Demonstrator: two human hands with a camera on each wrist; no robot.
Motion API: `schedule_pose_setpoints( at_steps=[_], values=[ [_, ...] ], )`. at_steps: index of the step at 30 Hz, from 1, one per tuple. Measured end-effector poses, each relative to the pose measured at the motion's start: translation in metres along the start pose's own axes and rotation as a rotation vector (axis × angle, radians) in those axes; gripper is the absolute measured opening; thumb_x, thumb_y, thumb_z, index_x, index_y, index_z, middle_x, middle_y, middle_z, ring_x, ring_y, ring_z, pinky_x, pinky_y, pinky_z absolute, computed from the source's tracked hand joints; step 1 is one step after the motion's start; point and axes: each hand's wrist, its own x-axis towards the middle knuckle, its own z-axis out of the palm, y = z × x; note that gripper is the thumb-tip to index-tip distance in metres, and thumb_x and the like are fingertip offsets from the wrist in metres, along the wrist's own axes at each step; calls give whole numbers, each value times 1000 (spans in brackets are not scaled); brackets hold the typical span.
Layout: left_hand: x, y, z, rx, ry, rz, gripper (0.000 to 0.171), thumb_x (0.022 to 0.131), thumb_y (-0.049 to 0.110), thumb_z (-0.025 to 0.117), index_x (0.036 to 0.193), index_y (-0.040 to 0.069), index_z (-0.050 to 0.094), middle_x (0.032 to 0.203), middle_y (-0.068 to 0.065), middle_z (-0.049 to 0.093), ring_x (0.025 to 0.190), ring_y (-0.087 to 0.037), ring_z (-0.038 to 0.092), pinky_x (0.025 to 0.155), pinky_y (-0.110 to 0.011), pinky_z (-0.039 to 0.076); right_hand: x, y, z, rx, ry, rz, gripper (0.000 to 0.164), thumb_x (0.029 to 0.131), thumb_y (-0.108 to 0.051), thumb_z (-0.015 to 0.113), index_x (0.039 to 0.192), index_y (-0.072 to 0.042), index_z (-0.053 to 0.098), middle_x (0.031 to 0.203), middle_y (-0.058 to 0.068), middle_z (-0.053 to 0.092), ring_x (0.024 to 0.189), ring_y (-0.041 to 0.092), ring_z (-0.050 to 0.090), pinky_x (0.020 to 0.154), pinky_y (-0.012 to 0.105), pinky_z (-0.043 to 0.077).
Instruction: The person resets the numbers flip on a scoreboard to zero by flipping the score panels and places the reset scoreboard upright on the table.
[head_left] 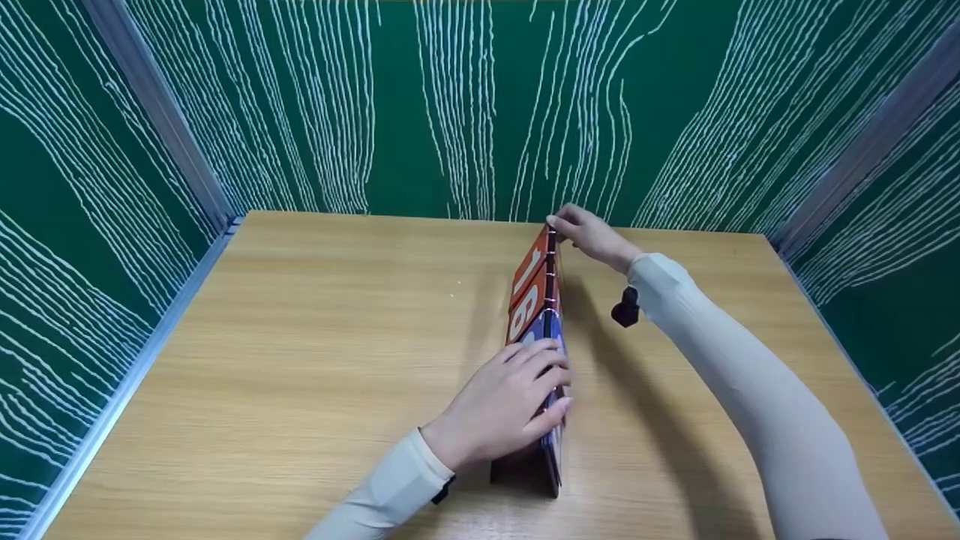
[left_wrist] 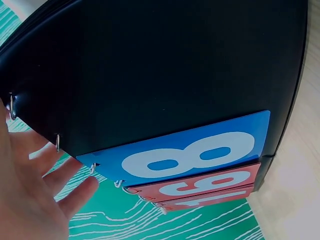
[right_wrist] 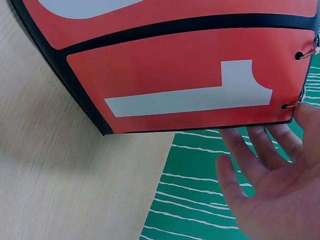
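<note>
A flip scoreboard [head_left: 531,289] stands like a tent on the table, its ringed top ridge running away from me. White numerals show on its red cards [right_wrist: 190,80] and a blue card [left_wrist: 195,150] in the wrist views; its near section is plain black. My left hand [head_left: 502,397] rests over the near part of the ridge, fingers loosely extended across it. At the far top corner, my right hand [head_left: 596,236] pinches the scoreboard between thumb and forefinger beside the last ring. The other right fingers [right_wrist: 245,152] extend past the end of the board.
The scoreboard stands on a light wooden table [head_left: 337,337]. Green walls [head_left: 397,112] with white wavy lines enclose its back and sides, with grey corner posts [head_left: 161,112] between them.
</note>
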Motion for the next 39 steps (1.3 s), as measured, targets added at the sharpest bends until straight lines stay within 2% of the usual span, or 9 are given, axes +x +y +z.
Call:
schedule_pose_setpoints(
  at_steps=[3,10,14,18,22,27,30,33,39],
  values=[
    [-1,0,0,10,33,12,37,108,40,38,117,20,68,132,4,64,139,-17,51,117,-34,41,0,0,0,1,-4,3,40,108,-46,42,125,-12,52,128,12,57,123,27,52,110,49,38],
    [-2,-1,-1,11,49,18,37,108,39,37,116,19,68,131,3,63,136,-17,51,115,-34,42,3,0,0,-12,-17,-1,41,108,-47,42,126,-11,52,129,14,57,125,29,53,113,51,38],
    [-2,-2,-2,16,67,18,31,106,37,44,116,18,68,132,1,63,136,-19,52,116,-34,42,2,-5,-1,-15,-24,-2,41,109,-43,41,129,-9,52,130,15,57,127,31,52,114,52,36],
    [-2,-4,-2,2,69,2,33,105,36,47,124,16,66,135,0,61,136,-19,52,117,-34,42,3,-7,-5,-17,-39,-7,41,109,-41,42,130,-7,52,129,15,58,126,31,53,113,53,36],
    [-4,-5,-2,-23,75,-30,39,107,36,44,134,12,59,139,-3,59,136,-19,52,117,-33,42,6,-3,-10,-29,-44,-21,42,107,-46,46,125,-10,57,124,11,60,121,27,55,110,49,38],
    [-8,-9,-3,-21,92,-57,36,108,28,42,137,8,53,140,-6,56,134,-20,53,117,-33,43,8,2,-13,6,-34,-19,43,104,-48,51,125,-11,57,124,9,60,120,26,55,110,49,41],
    [-12,-15,-1,10,63,-83,34,105,19,46,136,5,51,139,-9,56,133,-22,54,117,-34,43,8,4,-14,23,-20,-16,43,103,-47,54,127,-12,56,126,9,59,121,26,56,108,48,45],
    [-17,-21,4,4,1,-138,36,103,14,49,138,3,50,140,-11,56,133,-24,55,117,-36,44,8,3,-13,9,-11,-15,43,103,-46,54,129,-12,55,127,10,59,121,27,56,104,45,48],
    [-25,-34,19,-92,-102,-237,44,104,23,54,142,2,50,142,-13,56,135,-26,55,118,-40,43,9,5,-12,-6,-8,-11,43,104,-45,53,131,-12,55,128,11,59,122,28,56,102,45,48]
  ],
)
